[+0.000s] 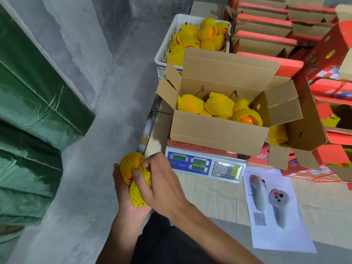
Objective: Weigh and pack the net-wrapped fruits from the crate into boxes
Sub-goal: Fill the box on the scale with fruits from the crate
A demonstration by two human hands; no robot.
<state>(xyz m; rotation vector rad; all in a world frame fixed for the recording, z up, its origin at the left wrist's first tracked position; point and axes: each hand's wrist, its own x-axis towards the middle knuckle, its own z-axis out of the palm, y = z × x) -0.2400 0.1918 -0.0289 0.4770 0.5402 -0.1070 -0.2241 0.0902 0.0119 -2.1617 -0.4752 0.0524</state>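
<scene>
An orange fruit in yellow foam net [136, 175] is held off the table's left edge between both hands. My left hand [126, 199] cups it from below. My right hand [163, 184] grips the net from the right, fingers curled into the mesh. An open cardboard box [219, 133] holding several net-wrapped fruits stands on a digital scale [204, 165] on the table. Behind it a white plastic crate [167, 42] is filled with several more net-wrapped fruits.
Red gift boxes [266, 29] are stacked at the back right, and another open box [308, 130] lies right of the scale. A printed sheet [274, 210] lies on the wooden table [209, 197]. Green tarp [28, 111] covers goods at left on the concrete floor.
</scene>
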